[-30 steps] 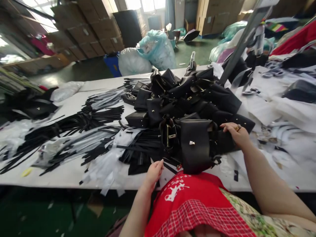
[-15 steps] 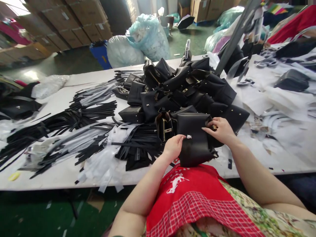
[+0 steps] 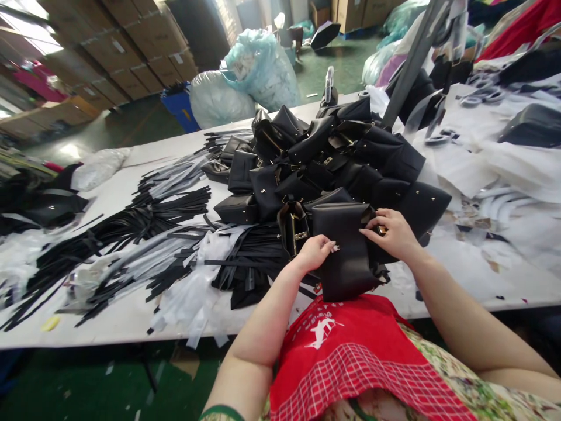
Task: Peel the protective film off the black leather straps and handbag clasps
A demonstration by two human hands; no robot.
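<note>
A black leather bag (image 3: 346, 251) with a small silver stud lies at the near edge of the white table (image 3: 109, 310), in front of me. My left hand (image 3: 313, 252) grips its left edge, fingers curled beside the stud. My right hand (image 3: 390, 234) pinches the bag's upper right corner, fingers closed on it; a ring shows on one finger. Behind the bag rises a heap of similar black bags (image 3: 333, 158).
Black and white straps (image 3: 144, 234) sprawl across the table's left half. White wrapping sheets (image 3: 491, 175) cover the right. A slanted grey metal post (image 3: 412, 64) rises behind the heap. Stuffed plastic sacks (image 3: 258, 76) and cardboard boxes (image 3: 131, 52) stand on the green floor beyond.
My left hand came up from the table edge and took the bag's left side. My right hand slid left from the heap's edge onto the bag's upper right corner.
</note>
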